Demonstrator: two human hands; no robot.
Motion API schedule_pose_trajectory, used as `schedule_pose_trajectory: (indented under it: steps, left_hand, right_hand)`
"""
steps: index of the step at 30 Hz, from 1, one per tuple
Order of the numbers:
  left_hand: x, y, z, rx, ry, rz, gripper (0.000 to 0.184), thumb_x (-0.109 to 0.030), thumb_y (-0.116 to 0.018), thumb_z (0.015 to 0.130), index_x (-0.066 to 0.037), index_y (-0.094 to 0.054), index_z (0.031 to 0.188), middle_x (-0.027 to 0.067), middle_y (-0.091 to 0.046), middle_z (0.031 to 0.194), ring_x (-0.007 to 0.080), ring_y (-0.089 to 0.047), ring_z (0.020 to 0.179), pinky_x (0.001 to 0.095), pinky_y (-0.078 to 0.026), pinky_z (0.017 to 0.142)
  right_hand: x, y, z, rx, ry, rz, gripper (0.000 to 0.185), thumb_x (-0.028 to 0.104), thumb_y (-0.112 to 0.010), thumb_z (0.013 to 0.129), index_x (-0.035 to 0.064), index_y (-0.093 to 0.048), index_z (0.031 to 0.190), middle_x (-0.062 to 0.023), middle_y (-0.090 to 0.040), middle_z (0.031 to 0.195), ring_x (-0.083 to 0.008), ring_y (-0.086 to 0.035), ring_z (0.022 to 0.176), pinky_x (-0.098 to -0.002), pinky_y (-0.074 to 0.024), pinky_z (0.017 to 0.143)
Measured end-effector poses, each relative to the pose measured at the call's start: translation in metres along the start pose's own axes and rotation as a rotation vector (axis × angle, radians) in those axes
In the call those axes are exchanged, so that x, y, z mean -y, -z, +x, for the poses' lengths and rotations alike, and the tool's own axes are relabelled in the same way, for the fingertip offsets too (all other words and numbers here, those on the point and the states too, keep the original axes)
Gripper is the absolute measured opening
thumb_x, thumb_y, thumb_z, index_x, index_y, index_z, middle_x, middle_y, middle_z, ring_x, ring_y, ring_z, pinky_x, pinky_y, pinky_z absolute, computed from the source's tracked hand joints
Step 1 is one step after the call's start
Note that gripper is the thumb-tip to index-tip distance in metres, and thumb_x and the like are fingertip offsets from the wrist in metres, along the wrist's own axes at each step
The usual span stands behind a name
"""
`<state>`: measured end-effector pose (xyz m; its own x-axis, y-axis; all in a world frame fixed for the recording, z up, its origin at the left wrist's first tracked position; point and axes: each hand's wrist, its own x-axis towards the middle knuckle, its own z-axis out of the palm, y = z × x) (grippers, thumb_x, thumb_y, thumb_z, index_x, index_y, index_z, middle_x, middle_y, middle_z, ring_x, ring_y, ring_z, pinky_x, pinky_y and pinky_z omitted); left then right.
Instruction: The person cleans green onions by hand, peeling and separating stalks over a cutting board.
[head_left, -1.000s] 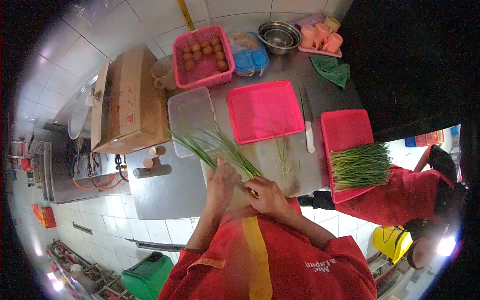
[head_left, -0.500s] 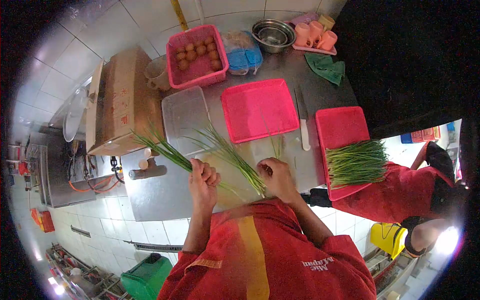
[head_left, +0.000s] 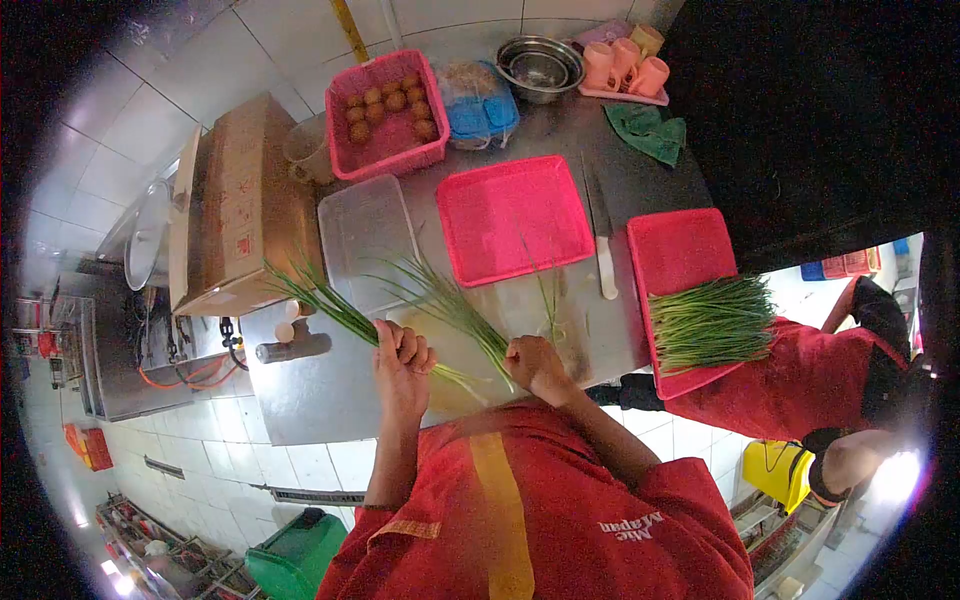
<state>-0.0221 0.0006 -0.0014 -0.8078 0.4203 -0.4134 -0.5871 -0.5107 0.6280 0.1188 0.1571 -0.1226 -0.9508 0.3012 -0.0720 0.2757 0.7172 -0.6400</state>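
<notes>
Left hand [head_left: 402,362] is wrapped around a bunch of greens [head_left: 335,308] above the counter [head_left: 310,400], fingers hiding its middle. Right hand [head_left: 540,368] is curled at the second bunch [head_left: 455,310]; knuckles block the view, so can't tell if it's gripping.

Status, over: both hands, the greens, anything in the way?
Left hand closed around green stalks. Right hand at second bunch, grip unclear. Knife between pink trays, apart from both hands; no obstruction seen.
</notes>
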Motion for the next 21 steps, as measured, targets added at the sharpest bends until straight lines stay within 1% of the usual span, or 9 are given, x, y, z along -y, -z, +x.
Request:
schedule_pose_trajectory:
  steps: [2,3,5,6,8,12,14,19,21]
  left_hand:
    - [0.000,0.002,0.001,0.030,0.001,-0.006,0.039,-0.043,-0.043,0.095,-0.016,-0.034,0.069,-0.0051,-0.023,0.056,0.0077,-0.021,0.048,0.0241,-0.022,0.044]
    - [-0.001,0.002,0.000,0.028,-0.002,-0.006,0.039,-0.043,-0.043,0.095,-0.016,-0.034,0.069,-0.0051,-0.023,0.056,0.0077,-0.021,0.048,0.0241,-0.022,0.044]
    - [-0.002,-0.001,-0.001,0.026,-0.002,0.025,0.037,-0.044,-0.041,0.095,-0.015,-0.037,0.073,-0.0046,-0.026,0.058,0.0078,-0.022,0.049,0.0240,-0.022,0.045]
    - [-0.001,0.000,-0.001,0.025,-0.001,0.024,0.037,-0.044,-0.041,0.095,-0.015,-0.037,0.073,-0.0046,-0.026,0.058,0.0078,-0.022,0.049,0.0240,-0.022,0.045]
    - [0.001,0.001,0.001,0.047,0.029,0.010,0.037,-0.046,-0.038,0.096,-0.014,-0.039,0.077,-0.0042,-0.028,0.059,0.0081,-0.023,0.049,0.0239,-0.022,0.045]
    - [0.004,-0.003,0.000,0.056,0.075,-0.029,0.039,-0.048,-0.035,0.096,-0.014,-0.040,0.078,-0.0040,-0.030,0.060,0.0082,-0.023,0.049,0.0233,-0.022,0.046]
    - [0.007,0.004,0.002,0.154,0.115,-0.032,0.040,-0.050,-0.035,0.095,-0.014,-0.041,0.079,-0.0039,-0.032,0.061,0.0090,-0.025,0.050,0.0251,-0.025,0.048]
    - [0.013,-0.009,-0.004,0.105,0.193,-0.011,0.044,-0.054,-0.037,0.093,-0.013,-0.043,0.081,-0.0023,-0.036,0.065,0.0139,-0.040,0.058,0.0302,-0.035,0.057]
    - [0.013,-0.021,-0.008,-0.091,0.177,0.209,0.042,-0.054,-0.036,0.093,-0.015,-0.040,0.078,0.0004,-0.039,0.069,0.0163,-0.042,0.062,0.0307,-0.036,0.058]
  right_hand:
    - [0.009,0.019,-0.001,-0.068,-0.035,0.200,0.016,0.015,-0.056,0.077,-0.0004,-0.061,0.076,-0.0191,-0.061,0.069,-0.0356,-0.059,0.064,-0.0431,-0.0482,0.062]
    - [0.007,0.021,-0.001,-0.066,-0.032,0.201,0.016,0.015,-0.056,0.077,-0.0004,-0.061,0.076,-0.0191,-0.061,0.069,-0.0356,-0.059,0.064,-0.0431,-0.0482,0.062]
    - [0.004,0.024,-0.002,-0.026,-0.215,0.467,0.009,0.009,-0.063,0.081,0.0014,-0.060,0.081,-0.0067,-0.062,0.072,-0.0162,-0.053,0.056,-0.0298,-0.0446,0.055]
    - [0.010,0.038,-0.002,-0.024,-0.216,0.467,0.009,0.009,-0.063,0.081,0.0014,-0.060,0.081,-0.0067,-0.062,0.072,-0.0162,-0.053,0.056,-0.0298,-0.0446,0.055]
    - [0.037,0.082,0.002,0.224,-0.330,0.763,0.008,0.008,-0.060,0.086,0.0013,-0.060,0.090,-0.0031,-0.062,0.075,-0.0067,-0.049,0.059,-0.0225,-0.0426,0.054]
    - [0.070,0.113,0.002,0.246,-0.400,1.052,0.009,0.007,-0.059,0.087,0.0011,-0.059,0.094,-0.0047,-0.063,0.078,-0.0052,-0.049,0.057,-0.0191,-0.0406,0.053]
    - [0.082,0.117,0.003,0.213,-0.307,1.237,0.011,0.007,-0.060,0.086,0.0007,-0.059,0.095,-0.0059,-0.064,0.081,-0.0058,-0.049,0.056,-0.0197,-0.0406,0.052]
    - [0.101,0.105,0.010,0.249,-0.289,1.156,0.012,0.007,-0.061,0.086,-0.0006,-0.061,0.095,-0.0061,-0.065,0.078,-0.0062,-0.050,0.056,-0.0209,-0.0404,0.050]
    - [0.107,0.099,0.013,0.269,-0.316,1.079,0.012,0.007,-0.062,0.085,-0.0009,-0.062,0.095,-0.0058,-0.065,0.075,-0.0062,-0.051,0.055,-0.0213,-0.0403,0.048]
